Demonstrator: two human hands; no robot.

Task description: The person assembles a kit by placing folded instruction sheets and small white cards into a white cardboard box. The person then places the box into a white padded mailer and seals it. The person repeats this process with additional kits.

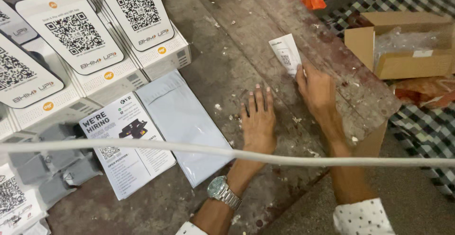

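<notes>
My left hand (pixel 258 119) lies flat, fingers spread, on a worn wooden table (pixel 227 50), with a silver wristwatch (pixel 222 192) on that wrist. My right hand (pixel 316 89) rests farther right and pinches the lower edge of a small white printed card (pixel 286 54) lying on the wood. A pale grey mailer bag (pixel 182 121) lies just left of my left hand, apart from it. Beside the bag lies a white printed leaflet (pixel 124 142).
Several white stand-up boxes with square code cards (pixel 76 36) fill the table's left side, with grey pouches (pixel 57 168) below them. An open cardboard box (pixel 403 43) sits on a checkered cloth at the right. An orange scrap (pixel 313 0) lies at the top. A white cable (pixel 284 157) crosses the view.
</notes>
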